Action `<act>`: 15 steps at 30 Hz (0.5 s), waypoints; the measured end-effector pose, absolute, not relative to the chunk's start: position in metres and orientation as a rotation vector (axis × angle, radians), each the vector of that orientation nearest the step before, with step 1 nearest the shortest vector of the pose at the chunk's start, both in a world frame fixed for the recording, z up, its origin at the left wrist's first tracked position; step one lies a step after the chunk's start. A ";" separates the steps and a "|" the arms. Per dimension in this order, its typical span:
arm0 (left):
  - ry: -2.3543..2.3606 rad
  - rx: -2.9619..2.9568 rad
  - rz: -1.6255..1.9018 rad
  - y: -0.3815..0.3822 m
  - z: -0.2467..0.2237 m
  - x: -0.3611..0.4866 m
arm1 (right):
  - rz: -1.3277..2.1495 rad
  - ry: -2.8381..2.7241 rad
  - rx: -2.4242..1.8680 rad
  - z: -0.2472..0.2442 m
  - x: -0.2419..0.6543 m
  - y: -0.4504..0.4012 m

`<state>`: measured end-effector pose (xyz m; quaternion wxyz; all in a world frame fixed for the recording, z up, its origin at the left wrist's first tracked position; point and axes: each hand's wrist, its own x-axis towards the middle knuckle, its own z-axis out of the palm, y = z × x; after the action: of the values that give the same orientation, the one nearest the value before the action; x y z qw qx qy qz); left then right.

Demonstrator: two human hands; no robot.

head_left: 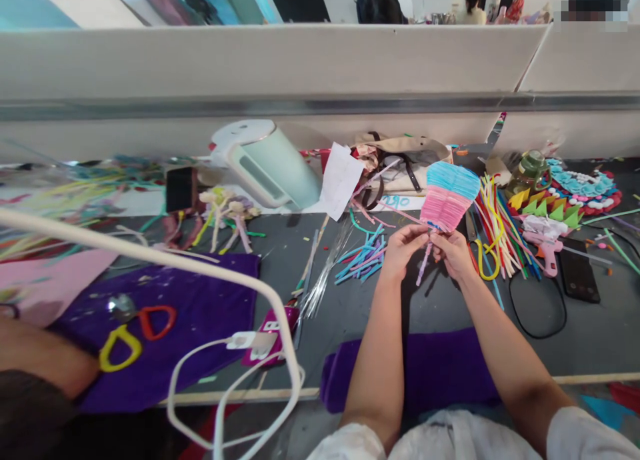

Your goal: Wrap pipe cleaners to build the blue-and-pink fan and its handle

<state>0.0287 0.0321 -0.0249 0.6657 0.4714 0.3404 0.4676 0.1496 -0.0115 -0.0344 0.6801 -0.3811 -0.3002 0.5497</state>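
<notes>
a purple towel (445,360) lies nearest on the desk (580,343); past it a thin stem (424,267) slants back between the wrists, left hand (406,245) and right hand (453,252) pinch the fan's base from either side, and the fan (447,197) spreads away from them, pink then blue, its long axis pointing outward

Pretty decent indoor light here, kinda cool and soft, with a bright strip light glaring at the top left and the dark gray surface (370,327) staying readable, though the bottom-left corner goes really dim. Shadows look soft, and the pale kettle (273,163) picks up a gentle sheen. Wide-angle stretch bends stuff near the edges, fine detail's a bit smeary, the far background's soft, and there's a pixelated block up in the top right.
</notes>
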 end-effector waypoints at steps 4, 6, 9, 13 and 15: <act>0.728 0.993 0.954 0.030 -0.027 0.031 | 1.317 -0.680 -0.858 -0.032 0.154 -0.013; 0.739 0.975 1.000 0.030 -0.029 0.033 | 1.336 -0.699 -0.897 -0.033 0.154 -0.013; 0.787 0.983 1.130 0.030 -0.033 0.038 | 1.305 -0.731 -0.935 -0.036 0.152 -0.013; 0.870 0.924 1.192 0.030 -0.040 0.043 | 1.170 -0.854 -1.026 -0.041 0.151 -0.012; 0.917 0.880 1.203 0.032 -0.043 0.045 | 1.023 -0.927 -1.138 -0.043 0.155 -0.012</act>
<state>0.0452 0.0315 -0.0431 0.6410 0.3861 0.4020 0.5276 0.1547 -0.0115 -0.0429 0.6259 -0.4961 -0.4041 0.4459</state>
